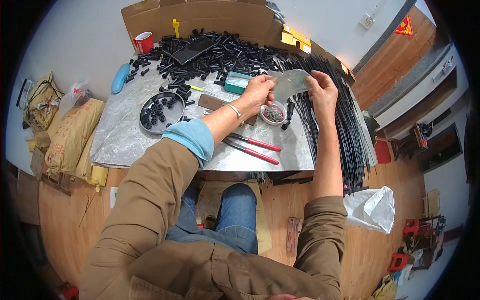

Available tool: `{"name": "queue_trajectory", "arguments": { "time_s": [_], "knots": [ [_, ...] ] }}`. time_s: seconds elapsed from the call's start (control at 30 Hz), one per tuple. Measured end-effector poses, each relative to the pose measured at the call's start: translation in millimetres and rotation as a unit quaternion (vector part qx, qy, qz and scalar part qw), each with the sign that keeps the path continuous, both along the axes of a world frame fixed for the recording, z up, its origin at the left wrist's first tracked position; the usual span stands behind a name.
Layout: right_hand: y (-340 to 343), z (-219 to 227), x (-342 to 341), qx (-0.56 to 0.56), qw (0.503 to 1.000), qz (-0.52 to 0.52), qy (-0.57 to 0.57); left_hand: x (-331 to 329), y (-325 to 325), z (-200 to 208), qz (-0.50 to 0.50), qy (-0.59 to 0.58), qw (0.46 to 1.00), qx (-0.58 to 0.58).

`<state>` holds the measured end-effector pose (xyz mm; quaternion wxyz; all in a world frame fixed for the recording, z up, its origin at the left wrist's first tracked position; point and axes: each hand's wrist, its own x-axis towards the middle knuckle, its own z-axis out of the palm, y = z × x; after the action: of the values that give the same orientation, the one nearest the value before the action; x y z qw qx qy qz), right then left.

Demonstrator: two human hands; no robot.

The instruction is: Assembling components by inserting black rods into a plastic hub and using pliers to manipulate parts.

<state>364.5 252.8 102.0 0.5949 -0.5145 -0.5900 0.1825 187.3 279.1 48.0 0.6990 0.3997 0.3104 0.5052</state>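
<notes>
Between my two hands a clear plastic bag [290,84] is stretched above the table. My left hand [259,92] pinches its left side, and my right hand [322,92] grips its right side. Just below the bag sits a small white bowl [273,114] of tiny metal parts. Beside that bowl lie a few black plastic pieces [289,111]. A teal box [237,83] stands next to my left hand. Under my left wrist is a flat brown block [212,102], partly hidden. Red-handled pliers [256,151] lie near the table's front edge.
Black bolt-like parts [220,55] are heaped at the back, a phone [193,50] on top. Long black rods [332,115] cover the right side. A round grey tray [162,131] holds black pieces at left. A red cup [144,43] stands before a cardboard wall [200,19].
</notes>
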Motion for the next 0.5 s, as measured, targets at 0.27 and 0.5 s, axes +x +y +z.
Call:
{"name": "queue_trajectory", "arguments": {
  "time_s": [0.27,0.5],
  "knots": [
    [-7,2,-4,-0.003,0.993,0.054,0.108,-6,1,1,0.003,-0.002,1.000,0.001],
    [-10,4,-2,0.046,0.989,0.017,0.141,-7,-2,4,0.011,-0.008,1.000,0.009]
  ]
}}
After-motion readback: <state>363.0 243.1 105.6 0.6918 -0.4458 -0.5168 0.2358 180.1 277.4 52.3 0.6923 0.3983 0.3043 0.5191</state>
